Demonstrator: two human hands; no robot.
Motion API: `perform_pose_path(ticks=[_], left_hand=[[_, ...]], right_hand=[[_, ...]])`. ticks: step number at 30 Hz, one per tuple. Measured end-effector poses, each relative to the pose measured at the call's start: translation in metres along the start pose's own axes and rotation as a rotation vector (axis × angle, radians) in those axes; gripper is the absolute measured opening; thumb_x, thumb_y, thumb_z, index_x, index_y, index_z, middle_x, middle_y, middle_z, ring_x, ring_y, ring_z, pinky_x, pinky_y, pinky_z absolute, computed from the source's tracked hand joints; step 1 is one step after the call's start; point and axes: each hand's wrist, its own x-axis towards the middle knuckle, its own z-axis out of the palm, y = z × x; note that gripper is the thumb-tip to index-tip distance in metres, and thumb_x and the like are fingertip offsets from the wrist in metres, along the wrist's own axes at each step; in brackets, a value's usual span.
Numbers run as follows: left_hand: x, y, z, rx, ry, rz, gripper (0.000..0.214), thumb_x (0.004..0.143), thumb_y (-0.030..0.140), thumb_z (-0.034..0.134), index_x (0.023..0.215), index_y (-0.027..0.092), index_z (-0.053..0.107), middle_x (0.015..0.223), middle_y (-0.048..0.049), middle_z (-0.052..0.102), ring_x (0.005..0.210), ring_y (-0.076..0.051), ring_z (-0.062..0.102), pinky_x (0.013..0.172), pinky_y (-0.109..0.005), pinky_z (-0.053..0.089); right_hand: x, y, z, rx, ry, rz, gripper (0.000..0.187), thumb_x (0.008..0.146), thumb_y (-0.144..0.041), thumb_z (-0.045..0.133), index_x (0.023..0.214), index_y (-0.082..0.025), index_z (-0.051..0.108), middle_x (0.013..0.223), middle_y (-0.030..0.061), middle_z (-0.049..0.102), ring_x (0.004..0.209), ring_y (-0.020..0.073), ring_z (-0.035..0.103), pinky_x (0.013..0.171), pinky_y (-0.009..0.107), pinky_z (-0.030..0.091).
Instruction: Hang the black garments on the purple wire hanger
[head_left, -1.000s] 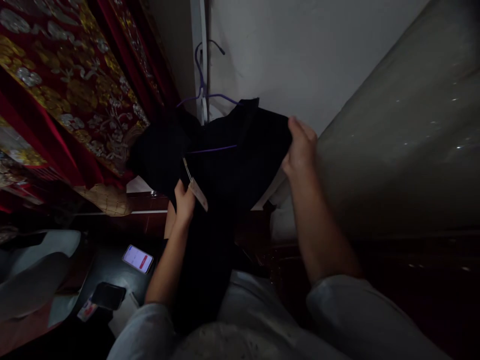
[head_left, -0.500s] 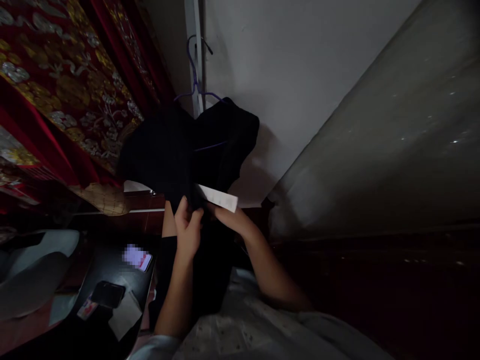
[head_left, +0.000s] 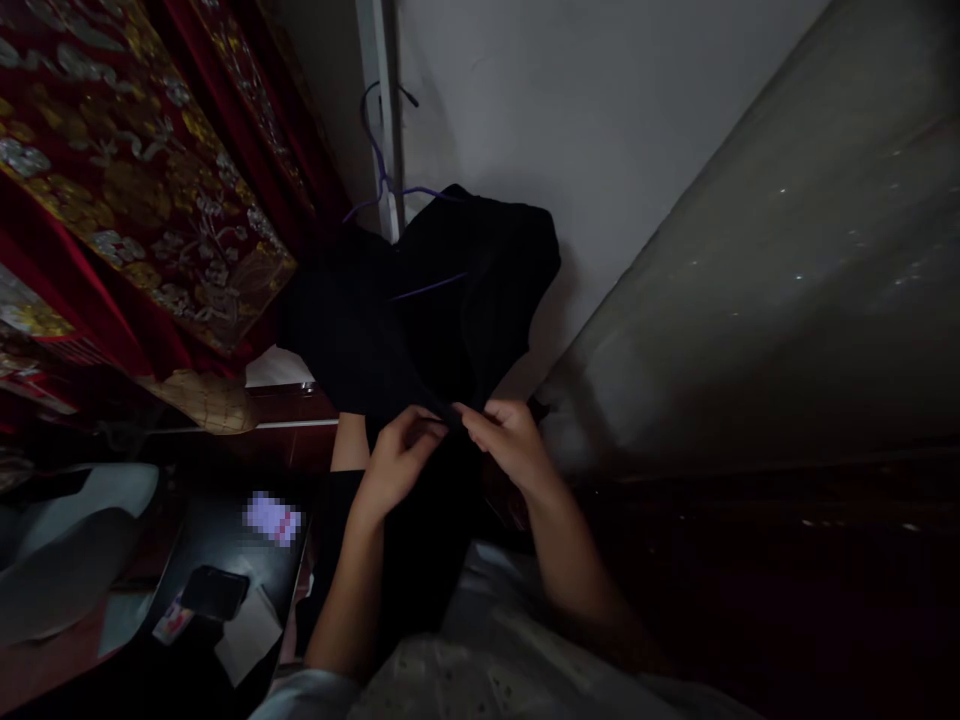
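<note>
Pale wall [head_left: 600, 120] in dim light; red drapery [head_left: 135, 170] with gold and silver patterning fills the upper left, and a grey-green sheet [head_left: 787, 300] with bright specks slants across the right. Dark garment [head_left: 337, 320] hangs mid-view on a purple hanger [head_left: 431, 192], beside an upright pole [head_left: 388, 110]; its front opening gapes, with the hanger's lower bar showing inside. Both forearms rise from the lower edge and converge — left one steeper, right one slanting up and inward. Left hand [head_left: 394, 460] has its fingers curled and thumb turned toward the centre; right hand [head_left: 514, 445] faces it, thumb reaching across. Fingers of each are clamped on the garment's front edge, fingertips nearly meeting where the opening narrows; finer detail is lost in the dark cloth. Lower left, on a black desk [head_left: 217, 510]: pixelated phone [head_left: 271, 520], dark flat object [head_left: 216, 592], white paper [head_left: 249, 635].
</note>
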Motion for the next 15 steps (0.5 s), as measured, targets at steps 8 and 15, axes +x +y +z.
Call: perform_pose_path(ticks=[8,15], left_hand=[[0.007,-0.016,0.005,0.212,0.139,0.269,0.02,0.101,0.035,0.061,0.099,0.018,0.071,0.096,-0.0049,0.073,0.093,-0.019,0.068,0.085,-0.028,0.051],[0.017,-0.038,-0.004,0.404,0.259,0.249,0.026,0.102,0.037,0.055,0.086,0.017,0.061,0.077,0.0001,0.062,0.073,-0.014,0.058,0.07,-0.023,0.042]], right_hand=[[-0.004,-0.006,0.02,0.167,-0.054,-0.087,0.057,0.075,-0.07,0.074,0.06,-0.018,0.058,0.05,-0.0014,0.05,0.049,0.0089,0.044,0.051,0.024,0.035],[0.039,-0.03,0.022,0.305,-0.229,-0.02,0.037,0.069,-0.05,0.082,0.075,-0.015,0.07,0.049,-0.0048,0.044,0.043,0.0055,0.034,0.044,0.022,0.02]])
